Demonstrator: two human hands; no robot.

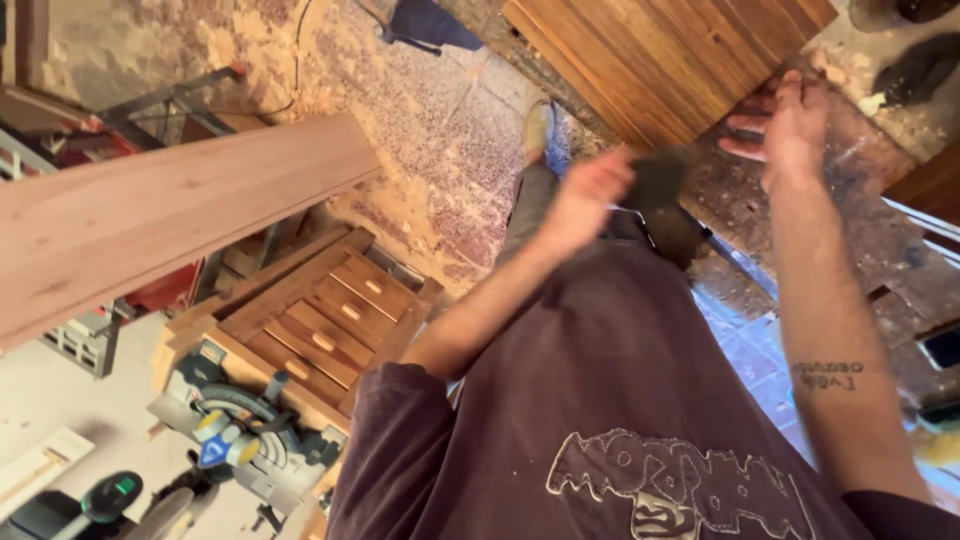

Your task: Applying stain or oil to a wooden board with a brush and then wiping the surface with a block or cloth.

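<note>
There is only one view. The camera sits on the person's head and looks almost straight down the body, so the dark purple shirt (640, 420) fills the 6 o'clock part, very near. The view is tilted. The speckled floor (420, 120) lies farther off toward 12 o'clock. A wooden board (150, 215) is close at 9 o'clock.

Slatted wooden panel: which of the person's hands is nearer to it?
Right. The right hand is by the wooden panel, at its lower edge; the left hand is below, apart.
</note>
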